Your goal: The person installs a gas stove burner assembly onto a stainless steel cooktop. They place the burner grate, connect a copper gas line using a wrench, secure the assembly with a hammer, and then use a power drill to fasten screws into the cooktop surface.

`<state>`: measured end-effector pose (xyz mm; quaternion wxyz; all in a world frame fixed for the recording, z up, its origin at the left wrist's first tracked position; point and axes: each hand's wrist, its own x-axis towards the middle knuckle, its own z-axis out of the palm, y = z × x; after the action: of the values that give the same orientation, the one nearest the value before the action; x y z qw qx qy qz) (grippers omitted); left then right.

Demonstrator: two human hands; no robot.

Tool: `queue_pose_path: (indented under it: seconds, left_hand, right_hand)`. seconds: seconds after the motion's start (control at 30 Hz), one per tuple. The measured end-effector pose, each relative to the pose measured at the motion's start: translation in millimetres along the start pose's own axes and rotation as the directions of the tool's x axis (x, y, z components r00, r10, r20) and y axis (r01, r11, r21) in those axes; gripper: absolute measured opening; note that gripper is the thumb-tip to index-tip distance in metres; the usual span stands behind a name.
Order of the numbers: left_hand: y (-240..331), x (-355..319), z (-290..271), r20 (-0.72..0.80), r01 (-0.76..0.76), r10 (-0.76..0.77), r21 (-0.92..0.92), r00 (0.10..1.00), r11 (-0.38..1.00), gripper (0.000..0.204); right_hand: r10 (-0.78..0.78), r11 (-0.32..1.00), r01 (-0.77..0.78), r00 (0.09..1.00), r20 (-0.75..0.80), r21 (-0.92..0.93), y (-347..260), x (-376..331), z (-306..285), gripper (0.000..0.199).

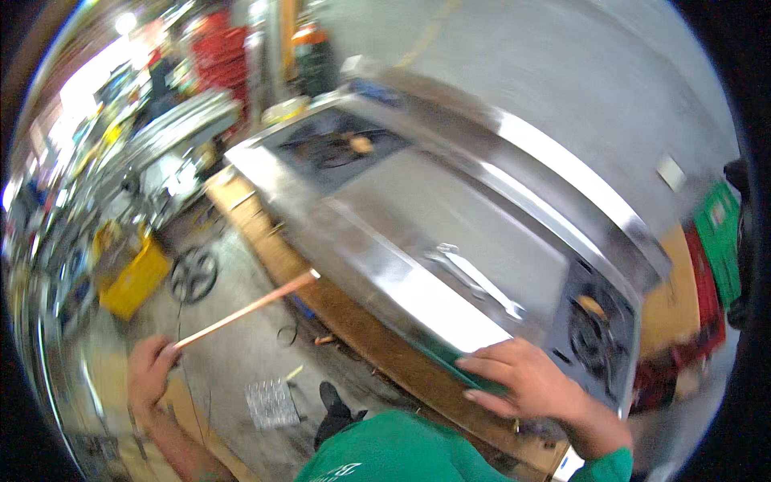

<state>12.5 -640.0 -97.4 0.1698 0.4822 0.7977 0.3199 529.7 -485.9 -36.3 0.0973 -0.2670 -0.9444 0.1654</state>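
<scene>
Stove: large stainless-steel cooking range point(450, 209) with a flat griddle plate in the middle and a burner at each end.
Right hand point(530, 377): fingers spread flat, pressing a green scouring pad point(450, 365) against the range's front edge.
Left hand point(150, 369): closed around a long thin pale wooden stick point(245, 309), whose far tip points toward the range.
Floor: grey concrete point(241, 353) below.

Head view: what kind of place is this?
Likely a metal workshop: a large stainless-steel cooking unit with burners sits on a wooden base, with stacked red crates and a concrete floor.
</scene>
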Motion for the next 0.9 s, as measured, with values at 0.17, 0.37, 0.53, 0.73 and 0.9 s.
queue_pose_path:
  seconds: [0.17,0.37,0.53,0.73,0.9]
  left_hand:
    - [69.3,-18.6,56.2,-0.305,-0.489,0.393,-0.375,0.867,0.787,0.034]
    - [238.5,-74.5,253.2,0.110,-0.445,0.674,-0.673,0.730,0.591,0.025]
    - [347.6,-93.1,286.9,0.319,-0.643,0.890,-0.615,0.326,0.456,0.027]
    - [449.4,-126.2,293.2,0.294,-0.723,0.956,-0.655,0.023,0.219,0.029]
    - [492.9,-77.4,342.9,0.324,-0.854,0.943,-0.469,0.071,0.225,0.043]
  right_hand:
    - [0.038,0.968,-0.019,0.997,-0.070,0.249,-13.9,-58.0,-1.5,0.066]
    - [0.374,0.697,0.013,0.846,-0.379,0.717,-6.7,-100.6,-9.2,0.060]
    - [0.521,0.573,0.198,0.661,-0.540,0.795,5.5,-189.1,-57.7,0.031]
    - [0.505,0.625,0.350,0.500,-0.703,0.698,-3.1,-219.3,-84.6,0.028]
    - [0.544,0.777,-0.581,0.425,-0.724,0.243,23.7,-263.2,-124.4,0.026]
